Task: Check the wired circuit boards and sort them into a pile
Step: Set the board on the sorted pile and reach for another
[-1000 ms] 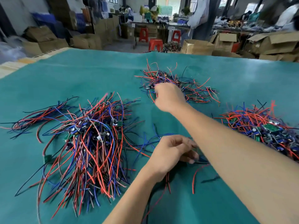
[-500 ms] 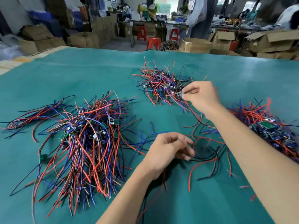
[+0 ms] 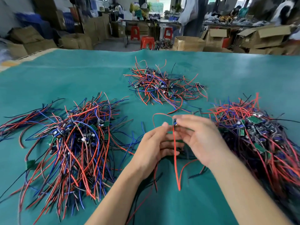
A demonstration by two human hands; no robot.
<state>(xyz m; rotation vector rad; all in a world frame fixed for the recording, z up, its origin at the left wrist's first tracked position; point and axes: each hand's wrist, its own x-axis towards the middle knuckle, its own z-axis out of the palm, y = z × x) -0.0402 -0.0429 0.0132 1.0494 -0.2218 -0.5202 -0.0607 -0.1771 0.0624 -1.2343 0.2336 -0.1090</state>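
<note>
Teal-covered table under three piles of wired boards.

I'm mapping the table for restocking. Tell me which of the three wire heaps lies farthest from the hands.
The far middle pile: smallest, alone beyond both hands, while the left pile and right pile flank them.

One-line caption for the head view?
Both hands hold a wired board above the green mat, three piles around.

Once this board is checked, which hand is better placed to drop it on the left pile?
Left hand, probably: it sits nearer the left pile, and both hands grip the board, so the right hand could simply let go.
</note>
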